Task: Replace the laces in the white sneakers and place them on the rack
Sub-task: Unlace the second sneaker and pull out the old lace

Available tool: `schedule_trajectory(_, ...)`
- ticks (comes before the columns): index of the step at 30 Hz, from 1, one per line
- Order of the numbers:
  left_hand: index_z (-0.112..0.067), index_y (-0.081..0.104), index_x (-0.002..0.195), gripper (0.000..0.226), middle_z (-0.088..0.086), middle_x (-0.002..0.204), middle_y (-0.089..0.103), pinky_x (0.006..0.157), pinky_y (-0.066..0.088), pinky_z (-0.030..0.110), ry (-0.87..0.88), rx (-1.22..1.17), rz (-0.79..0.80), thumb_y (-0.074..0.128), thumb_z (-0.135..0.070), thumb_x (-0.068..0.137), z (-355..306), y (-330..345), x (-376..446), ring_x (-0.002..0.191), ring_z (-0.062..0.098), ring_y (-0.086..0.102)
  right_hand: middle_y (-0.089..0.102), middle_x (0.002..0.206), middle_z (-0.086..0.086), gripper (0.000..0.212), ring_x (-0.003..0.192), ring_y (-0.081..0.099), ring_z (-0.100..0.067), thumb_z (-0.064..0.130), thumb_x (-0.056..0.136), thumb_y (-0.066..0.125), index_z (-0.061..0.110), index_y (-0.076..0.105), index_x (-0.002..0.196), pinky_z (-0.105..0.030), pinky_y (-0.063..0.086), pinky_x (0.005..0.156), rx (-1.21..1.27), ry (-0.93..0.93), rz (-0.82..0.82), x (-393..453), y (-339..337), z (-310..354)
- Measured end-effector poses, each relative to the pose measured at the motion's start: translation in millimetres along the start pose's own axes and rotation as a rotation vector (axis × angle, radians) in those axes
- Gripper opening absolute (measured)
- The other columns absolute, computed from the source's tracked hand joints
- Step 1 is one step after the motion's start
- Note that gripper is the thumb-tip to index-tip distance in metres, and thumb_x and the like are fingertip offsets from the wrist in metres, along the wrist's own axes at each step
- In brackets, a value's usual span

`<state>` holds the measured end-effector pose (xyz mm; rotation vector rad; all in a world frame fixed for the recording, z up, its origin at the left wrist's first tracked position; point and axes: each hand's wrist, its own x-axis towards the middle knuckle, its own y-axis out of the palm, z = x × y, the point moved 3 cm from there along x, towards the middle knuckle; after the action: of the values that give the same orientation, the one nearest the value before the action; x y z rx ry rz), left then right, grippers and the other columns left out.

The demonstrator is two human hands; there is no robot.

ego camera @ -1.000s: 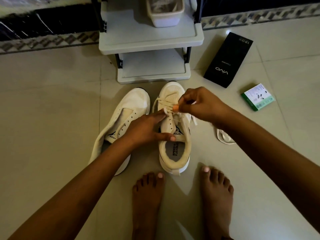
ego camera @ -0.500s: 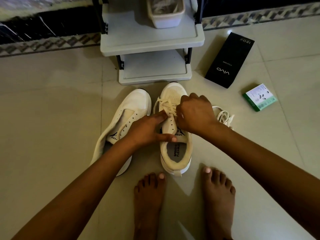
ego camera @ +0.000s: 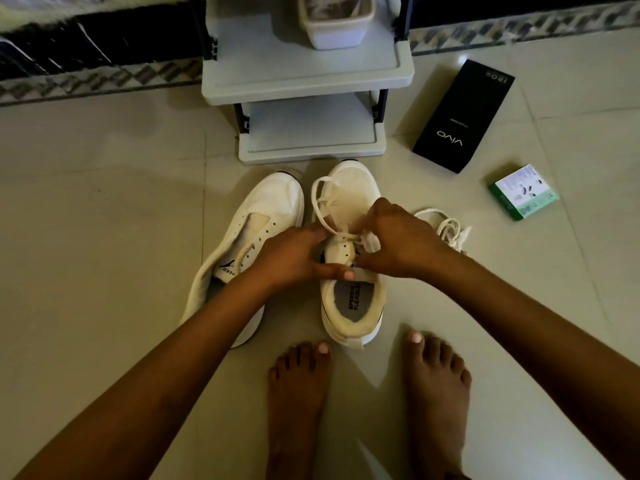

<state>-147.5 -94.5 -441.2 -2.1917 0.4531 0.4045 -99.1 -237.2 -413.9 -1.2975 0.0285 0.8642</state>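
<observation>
Nearest the camera, the person's two bare feet (ego camera: 367, 403) stand on the pale tiled floor (ego camera: 104, 271). Just beyond the toes sits the right-hand white canvas sneaker (ego camera: 349, 299), upright, heel toward the feet, toe pointing at the rack. The left hand (ego camera: 294, 258) lies across its throat, thumb stretched over the tongue and fingers curled on the cream flat lace (ego camera: 325, 206), which loops loose over the toe. The right hand (ego camera: 398, 240) meets it from the other side, fingers bent and pinching the same lace at the eyelets. Touching that shoe's left side, the second white canvas sneaker (ego camera: 252, 233) lies tilted, unlaced, its eyelets bare. Just beside the right wrist, a loose bundle of white lace (ego camera: 446, 226) rests on the floor. Farther right lie a small green-and-white cardboard box (ego camera: 523, 192) and, beyond it, a long black cardboard box (ego camera: 464, 116). Farthest, the grey plastic two-tier rack (ego camera: 304, 81) stands against the wall, carrying a white plastic tub (ego camera: 336, 29) on its upper shelf.
</observation>
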Motion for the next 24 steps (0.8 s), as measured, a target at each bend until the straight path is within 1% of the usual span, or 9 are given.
schedule_trajectory(3, -0.028, 0.039, 0.139, 0.075, -0.003, 0.141, 0.048, 0.093, 0.035, 0.025, -0.007, -0.006, 0.014, 0.071, -0.05, 0.075, 1.3, 1.0, 1.5, 0.125, 0.018, 0.047, 0.052, 0.12, -0.005, 0.038, 0.107, 0.053, -0.022, 0.039, 0.087, 0.059, 0.023, 0.061, 0.122, -0.028, 0.037, 0.067, -0.243, 0.016, -0.178, 0.6, -1.9, 7.4)
schedule_trajectory(5, -0.029, 0.036, 0.141, 0.078, -0.004, 0.143, 0.046, 0.093, 0.036, 0.025, 0.001, -0.005, 0.021, 0.07, -0.051, 0.075, 1.2, 0.8, 0.7, 0.126, 0.017, 0.046, 0.058, 0.112, -0.004, 0.033, 0.099, 0.057, -0.021, 0.037, 0.087, 0.06, 0.017, 0.064, 0.113, -0.028, 0.037, 0.066, -0.196, 0.031, -0.234, 3.2, -4.8, 6.8)
schedule_trajectory(6, -0.03, 0.036, 0.142, 0.078, -0.005, 0.143, 0.045, 0.091, 0.036, 0.024, 0.01, -0.007, 0.019, 0.07, -0.05, 0.075, 0.7, 0.6, 0.7, 0.125, 0.016, 0.047, 0.061, 0.107, -0.002, 0.028, 0.095, 0.059, -0.019, 0.034, 0.086, 0.063, 0.015, 0.066, 0.107, -0.028, 0.04, 0.068, -0.02, 0.026, -0.219, 3.5, -7.4, 5.2)
schedule_trajectory(9, -0.03, 0.04, 0.139, 0.072, -0.004, 0.137, 0.051, 0.079, 0.036, 0.017, 0.007, -0.024, -0.004, 0.071, -0.046, 0.076, -1.9, -1.9, -1.1, 0.11, 0.012, 0.051, 0.067, 0.082, 0.008, 0.009, 0.079, 0.062, -0.005, 0.02, 0.082, 0.07, 0.015, 0.072, 0.089, -0.023, 0.047, 0.075, 0.86, -0.077, 0.044, -5.7, -26.6, 11.6)
schedule_trajectory(11, -0.03, 0.039, 0.139, 0.073, -0.003, 0.137, 0.05, 0.083, 0.036, 0.021, -0.005, -0.008, -0.005, 0.07, -0.048, 0.076, -1.8, -1.6, -1.2, 0.115, 0.014, 0.05, 0.069, 0.079, 0.006, 0.007, 0.078, 0.064, -0.006, 0.018, 0.082, 0.068, 0.016, 0.073, 0.086, -0.021, 0.051, 0.078, 1.005, -0.199, 0.003, -8.7, -41.8, 17.8)
schedule_trajectory(14, -0.029, 0.043, 0.136, 0.07, -0.004, 0.137, 0.051, 0.089, 0.038, 0.025, -0.004, -0.006, -0.007, 0.07, -0.05, 0.075, -0.6, -1.1, -1.6, 0.121, 0.017, 0.049, 0.061, 0.091, 0.003, 0.023, 0.085, 0.058, -0.011, 0.028, 0.083, 0.069, 0.016, 0.07, 0.103, -0.03, 0.049, 0.08, 0.491, -0.209, -0.228, 2.7, -47.4, 18.4)
schedule_trajectory(18, -0.03, 0.043, 0.137, 0.07, -0.004, 0.138, 0.051, 0.09, 0.04, 0.026, 0.009, -0.007, -0.001, 0.071, -0.049, 0.075, 1.2, -0.7, -0.3, 0.121, 0.017, 0.05, 0.045, 0.13, -0.005, 0.058, 0.115, 0.047, -0.023, 0.041, 0.081, 0.067, 0.024, 0.049, 0.133, -0.036, 0.046, 0.091, -0.005, -0.061, 0.054, 9.4, -13.1, 2.2)
schedule_trajectory(20, -0.031, 0.041, 0.138, 0.071, -0.004, 0.138, 0.051, 0.09, 0.039, 0.026, 0.025, -0.009, 0.011, 0.07, -0.049, 0.076, 2.1, 1.1, 1.6, 0.121, 0.017, 0.05, 0.043, 0.131, -0.004, 0.055, 0.115, 0.045, -0.023, 0.046, 0.081, 0.064, 0.027, 0.051, 0.131, -0.033, 0.044, 0.085, -0.038, -0.036, 0.034, 4.8, -4.1, -0.5)
schedule_trajectory(24, -0.03, 0.04, 0.139, 0.073, -0.004, 0.139, 0.049, 0.09, 0.038, 0.025, 0.009, 0.005, 0.021, 0.069, -0.052, 0.075, 6.4, 3.6, 3.5, 0.122, 0.017, 0.049, 0.052, 0.119, -0.006, 0.036, 0.109, 0.049, -0.023, 0.04, 0.088, 0.055, 0.021, 0.062, 0.118, -0.03, 0.034, 0.076, -0.298, -0.072, -0.217, 5.7, -4.3, 9.2)
